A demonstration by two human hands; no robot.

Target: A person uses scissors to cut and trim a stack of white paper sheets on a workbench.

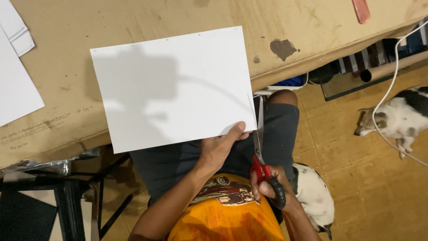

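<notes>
So the white sheet (174,89) is the thing to watch here; it lies mostly flat on the brown counter (67,58), long axis running left to right, with its near edge hanging off the counter toward the person's lap; the left hand (220,147) pinches that near edge close to the sheet's right corner, thumb on top, fingers hidden under the paper, so it's clenched on the sheet.

The right hand (269,185) sits below and just right of that same corner, wrapped through the handles of the red-handled scissors (259,147); blades point up and away from the body, running along the sheet's right edge, and a thin sliver looks partly cut off there, though I can't tell how wide the blades are parted. So the sheet lies up and to the left of the scissor hand; the left hand is the one touching it, the right one only reaches it through the blades; right wrist bent inward, forearm coming up from the lower right.

Around the sheet: more white paper (15,85) well off to its left on the counter; a white and dark dog (401,116) lying on the tiled floor (356,178) far to its right, a white cable (388,93) trailing over it; another dog (314,196) tucked just beside the person's right forearm.
</notes>
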